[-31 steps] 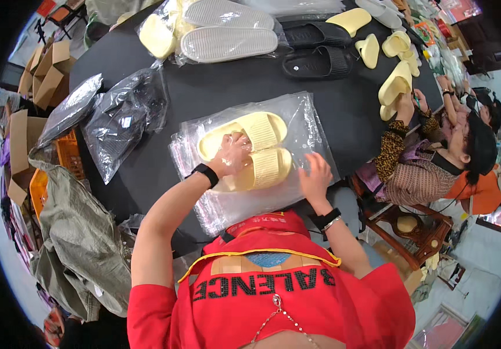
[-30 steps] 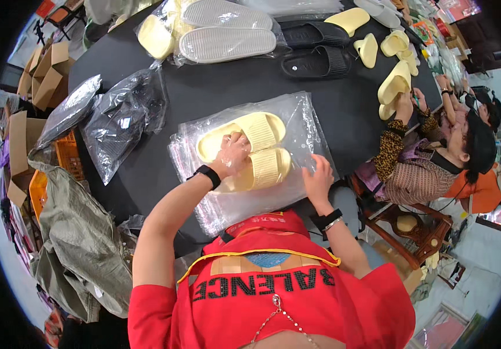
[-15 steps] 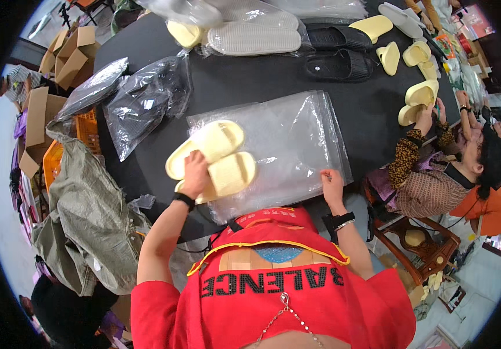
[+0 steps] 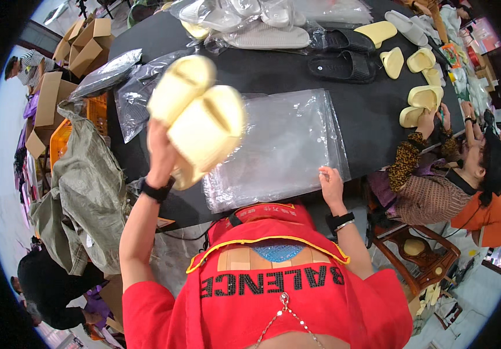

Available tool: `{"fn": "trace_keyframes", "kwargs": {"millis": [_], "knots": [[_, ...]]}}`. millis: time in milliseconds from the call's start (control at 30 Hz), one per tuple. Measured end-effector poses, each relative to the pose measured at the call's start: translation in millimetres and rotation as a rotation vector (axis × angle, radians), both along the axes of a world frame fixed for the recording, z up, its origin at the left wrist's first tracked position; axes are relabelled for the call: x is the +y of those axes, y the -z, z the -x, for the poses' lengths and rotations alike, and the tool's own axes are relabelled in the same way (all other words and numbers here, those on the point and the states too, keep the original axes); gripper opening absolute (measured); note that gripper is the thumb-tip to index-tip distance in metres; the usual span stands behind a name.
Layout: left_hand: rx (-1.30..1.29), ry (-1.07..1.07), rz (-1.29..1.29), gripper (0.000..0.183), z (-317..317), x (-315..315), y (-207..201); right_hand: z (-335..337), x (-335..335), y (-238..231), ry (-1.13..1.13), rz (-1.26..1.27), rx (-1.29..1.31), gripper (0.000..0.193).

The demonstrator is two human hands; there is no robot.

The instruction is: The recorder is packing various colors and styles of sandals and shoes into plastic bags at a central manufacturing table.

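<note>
Above the left part of the table, my left hand [image 4: 162, 152] grips a pair of pale yellow slide slippers [image 4: 210, 131]. They are tilted, side by side and slightly blurred, and they hide some of my fingers. Below and to their right lies a flat stack of clear plastic bags [image 4: 279, 142] on the table. My right hand [image 4: 330, 183] is closed at the right edge of the stack, with thumb and fingertips pinching the rim of a bag.
Bagged slippers [image 4: 265, 36] and black slides [image 4: 343, 68] line the far side of the black table [image 4: 204, 206]. Bagged dark slippers [image 4: 137, 96] lie at left, near a grey-green sack [image 4: 85, 192]. At right, a co-worker's hand [image 4: 426, 123] handles yellow slides [image 4: 416, 104].
My left hand has lifted the yellow slippers off the bag stack, up and leftward, tilting them. My right hand stays at the stack's right edge.
</note>
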State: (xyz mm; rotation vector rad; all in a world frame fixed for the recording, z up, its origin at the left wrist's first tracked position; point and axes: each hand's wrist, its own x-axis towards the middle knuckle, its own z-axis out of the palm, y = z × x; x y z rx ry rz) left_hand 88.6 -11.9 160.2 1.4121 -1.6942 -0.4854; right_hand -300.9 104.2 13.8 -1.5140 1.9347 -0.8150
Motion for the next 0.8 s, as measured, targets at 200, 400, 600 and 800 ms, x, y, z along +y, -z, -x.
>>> {"fn": "trace_keyframes", "kwargs": {"millis": [200, 400, 600, 800], "knots": [[-0.412, 0.434, -0.027, 0.016, 180.7, -34.2, 54.3, 9.4, 8.0, 26.9, -0.132, 0.02, 0.03, 0.023], [-0.647, 0.337, -0.203, 0.019, 230.1, -36.5, 151.5, 8.1, 6.9, 18.3, -0.032, -0.034, -0.096, 0.024], [-0.753, 0.107, -0.171, 0.021, 101.7, -69.9, 162.7, 4.7, -5.3, 15.2, -0.13, -0.107, -0.059, 0.022], [-0.807, 0.07, -0.118, 0.014, 70.7, -58.1, 88.7, -6.6, -21.7, -20.2, -0.322, 0.146, 0.45, 0.033]]}}
